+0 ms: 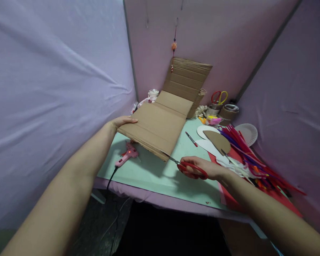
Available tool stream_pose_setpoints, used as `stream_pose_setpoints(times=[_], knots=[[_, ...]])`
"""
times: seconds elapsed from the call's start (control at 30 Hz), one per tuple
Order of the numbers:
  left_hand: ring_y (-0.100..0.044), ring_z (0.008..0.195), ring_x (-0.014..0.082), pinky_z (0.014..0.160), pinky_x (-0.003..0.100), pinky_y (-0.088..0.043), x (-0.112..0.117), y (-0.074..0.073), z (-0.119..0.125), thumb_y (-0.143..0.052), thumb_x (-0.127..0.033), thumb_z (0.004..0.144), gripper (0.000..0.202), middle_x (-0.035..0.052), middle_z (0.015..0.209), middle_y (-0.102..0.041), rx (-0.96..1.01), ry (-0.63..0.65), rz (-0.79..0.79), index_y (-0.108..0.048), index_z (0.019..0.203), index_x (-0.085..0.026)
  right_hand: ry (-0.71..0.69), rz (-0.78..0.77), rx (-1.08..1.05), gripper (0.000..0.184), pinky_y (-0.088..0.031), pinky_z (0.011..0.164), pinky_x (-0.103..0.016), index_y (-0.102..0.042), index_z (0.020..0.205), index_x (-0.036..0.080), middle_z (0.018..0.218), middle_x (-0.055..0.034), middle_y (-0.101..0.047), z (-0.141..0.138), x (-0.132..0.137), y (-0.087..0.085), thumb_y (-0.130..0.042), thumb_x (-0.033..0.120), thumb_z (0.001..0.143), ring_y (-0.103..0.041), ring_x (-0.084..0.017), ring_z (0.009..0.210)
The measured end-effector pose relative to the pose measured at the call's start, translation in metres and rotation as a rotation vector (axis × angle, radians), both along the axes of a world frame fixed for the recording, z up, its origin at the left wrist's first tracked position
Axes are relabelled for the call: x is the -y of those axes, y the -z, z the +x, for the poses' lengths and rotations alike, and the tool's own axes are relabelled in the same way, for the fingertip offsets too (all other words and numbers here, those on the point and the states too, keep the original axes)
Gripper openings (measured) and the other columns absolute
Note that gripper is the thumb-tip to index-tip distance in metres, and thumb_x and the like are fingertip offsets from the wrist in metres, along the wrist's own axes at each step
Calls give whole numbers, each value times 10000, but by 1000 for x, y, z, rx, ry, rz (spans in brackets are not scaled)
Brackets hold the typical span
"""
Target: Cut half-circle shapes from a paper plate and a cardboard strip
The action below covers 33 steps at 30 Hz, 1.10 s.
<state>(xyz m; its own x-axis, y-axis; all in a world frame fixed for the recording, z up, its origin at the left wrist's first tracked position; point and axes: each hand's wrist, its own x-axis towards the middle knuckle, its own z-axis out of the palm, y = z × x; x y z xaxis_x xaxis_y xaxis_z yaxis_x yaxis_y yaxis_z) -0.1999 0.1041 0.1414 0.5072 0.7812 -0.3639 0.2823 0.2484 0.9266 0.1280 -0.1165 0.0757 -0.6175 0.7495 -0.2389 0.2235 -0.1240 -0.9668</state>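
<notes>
A long folded sheet of brown cardboard (160,124) is tilted over the table, its far panel standing up near the back wall. My left hand (124,122) grips its left edge, thumb on top and the other fingers hidden underneath. Red-handled scissors (194,170) are in my right hand (196,164), fingers wrapped through the loops. Their blades meet the near right edge of the cardboard, close to its corner. Under the near left side lies a pink glue gun (128,154) with an orange light on and a black cord.
On the right are a half-round cardboard piece (217,141), white cutouts (209,146), pipe cleaners (242,145), a paper plate (247,134) and red sheets (234,193). A marker (191,139) lies mid-table. Jars (229,113) stand behind; a beaded string (174,46) hangs above.
</notes>
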Motion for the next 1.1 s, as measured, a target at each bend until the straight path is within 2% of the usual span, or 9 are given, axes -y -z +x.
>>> stream_pose_setpoints(times=[0.3, 0.47, 0.77, 0.97, 1.1], knots=[[-704, 798, 235, 782, 354, -571, 1, 2, 0, -778, -330, 599, 435, 69, 921, -739, 9, 0, -3, -664, 983, -158, 36, 23, 9, 434, -221, 386, -176, -446, 828, 183, 602, 68, -415, 1, 4, 7, -602, 587, 810, -316, -41, 453], [-704, 847, 255, 828, 380, -562, 0, 6, -2, -778, -347, 599, 449, 77, 947, -739, -8, 4, 4, -663, 991, -162, 46, 25, 11, 444, -222, 383, -166, -446, 809, 184, 599, 68, -416, 0, 5, 9, -622, 592, 787, -305, -39, 452], [-703, 839, 255, 805, 354, -566, 4, 9, -2, -782, -351, 585, 422, 75, 889, -740, -25, -23, 5, -664, 942, -159, 55, 27, 81, 464, -258, 385, -175, -471, 798, 182, 588, 43, -478, -13, -2, 5, -604, 625, 778, -384, -56, 453], [-699, 740, 225, 744, 335, -574, 3, 16, -3, -803, -349, 564, 476, 73, 882, -744, 17, 3, -33, -677, 977, -151, 89, 11, 50, 461, -209, 355, -177, -446, 740, 194, 514, 83, -398, -12, -1, 6, -655, 605, 744, -296, -44, 408], [-694, 710, 212, 694, 313, -575, 4, 19, -2, -813, -348, 548, 493, 65, 866, -744, 29, -5, -27, -673, 980, -155, 101, 7, 77, 464, -212, 365, -182, -458, 743, 193, 518, 83, -394, -12, 1, 6, -648, 617, 740, -297, -47, 413]])
